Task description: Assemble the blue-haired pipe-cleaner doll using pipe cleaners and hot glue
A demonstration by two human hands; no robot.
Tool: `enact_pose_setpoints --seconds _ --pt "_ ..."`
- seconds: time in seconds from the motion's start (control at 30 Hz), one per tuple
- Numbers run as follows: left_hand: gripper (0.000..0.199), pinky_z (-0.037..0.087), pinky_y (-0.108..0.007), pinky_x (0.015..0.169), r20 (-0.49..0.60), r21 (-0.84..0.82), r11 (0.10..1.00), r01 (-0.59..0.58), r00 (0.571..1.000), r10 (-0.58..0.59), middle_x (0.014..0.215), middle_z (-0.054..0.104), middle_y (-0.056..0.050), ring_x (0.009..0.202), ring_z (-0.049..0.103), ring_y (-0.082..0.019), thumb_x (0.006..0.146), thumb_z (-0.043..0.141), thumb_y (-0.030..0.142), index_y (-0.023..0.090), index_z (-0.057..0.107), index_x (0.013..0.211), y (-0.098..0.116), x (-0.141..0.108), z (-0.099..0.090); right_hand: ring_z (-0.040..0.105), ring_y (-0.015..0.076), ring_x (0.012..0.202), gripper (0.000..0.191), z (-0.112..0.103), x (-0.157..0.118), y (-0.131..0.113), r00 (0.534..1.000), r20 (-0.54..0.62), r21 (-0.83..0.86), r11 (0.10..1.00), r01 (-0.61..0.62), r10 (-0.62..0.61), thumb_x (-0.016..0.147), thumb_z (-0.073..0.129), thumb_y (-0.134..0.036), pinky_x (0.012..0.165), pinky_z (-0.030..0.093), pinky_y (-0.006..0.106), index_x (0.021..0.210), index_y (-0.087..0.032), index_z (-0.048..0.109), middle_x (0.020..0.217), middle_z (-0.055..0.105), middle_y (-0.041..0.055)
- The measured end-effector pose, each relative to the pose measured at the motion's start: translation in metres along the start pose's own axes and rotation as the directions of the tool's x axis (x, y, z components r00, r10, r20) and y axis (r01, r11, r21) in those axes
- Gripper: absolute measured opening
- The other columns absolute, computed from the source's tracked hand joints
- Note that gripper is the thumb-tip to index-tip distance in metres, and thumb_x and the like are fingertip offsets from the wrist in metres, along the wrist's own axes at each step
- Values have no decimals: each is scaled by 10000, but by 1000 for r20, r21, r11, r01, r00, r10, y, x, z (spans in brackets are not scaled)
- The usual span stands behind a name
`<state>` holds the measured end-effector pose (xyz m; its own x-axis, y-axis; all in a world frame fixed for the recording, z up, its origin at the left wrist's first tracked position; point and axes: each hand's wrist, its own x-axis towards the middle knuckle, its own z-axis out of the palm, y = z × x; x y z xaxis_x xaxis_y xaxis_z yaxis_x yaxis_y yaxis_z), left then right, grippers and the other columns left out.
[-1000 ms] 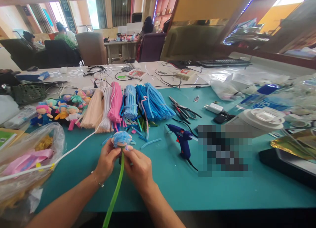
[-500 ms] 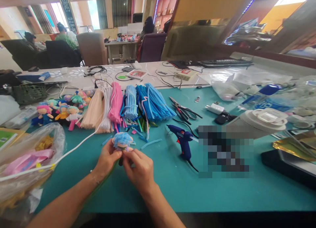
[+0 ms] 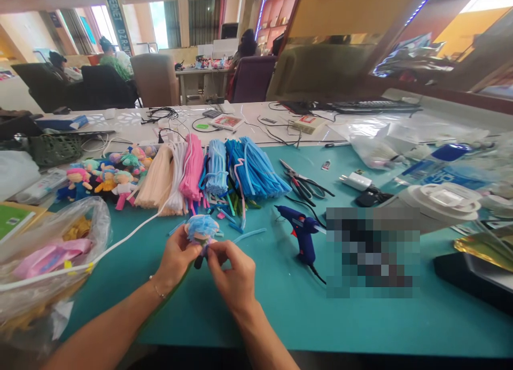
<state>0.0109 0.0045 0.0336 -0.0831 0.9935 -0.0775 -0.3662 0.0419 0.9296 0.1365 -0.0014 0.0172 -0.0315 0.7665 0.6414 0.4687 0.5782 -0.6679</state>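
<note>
A small doll [image 3: 202, 230] with light blue hair is held upright over the green mat, between both hands. My left hand [image 3: 178, 255] grips it from the left, thumb across its front below the head. My right hand [image 3: 232, 268] pinches the doll's body from the right, thumb and forefinger together. The doll's dark lower end shows beneath the fingers. Short blue stem pieces [image 3: 250, 234] lie just behind the hands. A dark blue glue gun [image 3: 302, 233] rests on the mat to the right of my right hand.
Bundles of fuzzy stems [image 3: 256, 169] stand behind the hands, with finished dolls [image 3: 108, 180] to their left. Pliers [image 3: 304, 183], a white charger [image 3: 356, 180] and a white cup [image 3: 433, 207] lie right. A plastic bag [image 3: 96, 225] and white cable [image 3: 132, 233] are left.
The view has shifted slightly, moving the scene a little to the right. The right fingers sit a bit lower on the doll, and more of its body and dark lower end shows.
</note>
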Motion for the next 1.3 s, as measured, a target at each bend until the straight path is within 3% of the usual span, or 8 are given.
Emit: enact_pose_setpoints --seconds 0.3,0.63,0.9,1.3 --pt "230 492 -296 699 -35 64 995 -74 996 76 661 651 7 668 616 -169 575 712 177 185 631 790 -7 2 -3 517 89 446 128 -1 1 2 996 -22 -36 995 88 -89 850 536 -151 472 443 187 820 -186 656 555 573 -30" --pt "265 476 -261 632 -61 87 995 -42 997 48 654 649 16 624 593 -141 533 776 210 183 586 715 -9 2 -3 534 87 445 119 1 2 2 998 -62 22 1000 20 -19 828 555 -141 463 461 180 742 -182 625 572 612 -28" --pt "246 485 -277 705 -55 66 997 -31 998 35 710 683 -4 698 622 -159 545 775 200 175 616 730 -10 3 -3 562 96 461 120 -1 3 -1 999 -39 49 998 -30 32 832 553 -152 474 488 189 770 -182 652 603 659 -11" --pt "171 472 -267 681 -20 4 998 -55 998 55 695 668 1 693 597 -157 594 755 183 172 658 733 -24 8 -6 543 94 446 117 -2 2 7 999 -26 19 999 37 -37 847 543 -149 444 468 183 795 -174 645 587 629 -15"
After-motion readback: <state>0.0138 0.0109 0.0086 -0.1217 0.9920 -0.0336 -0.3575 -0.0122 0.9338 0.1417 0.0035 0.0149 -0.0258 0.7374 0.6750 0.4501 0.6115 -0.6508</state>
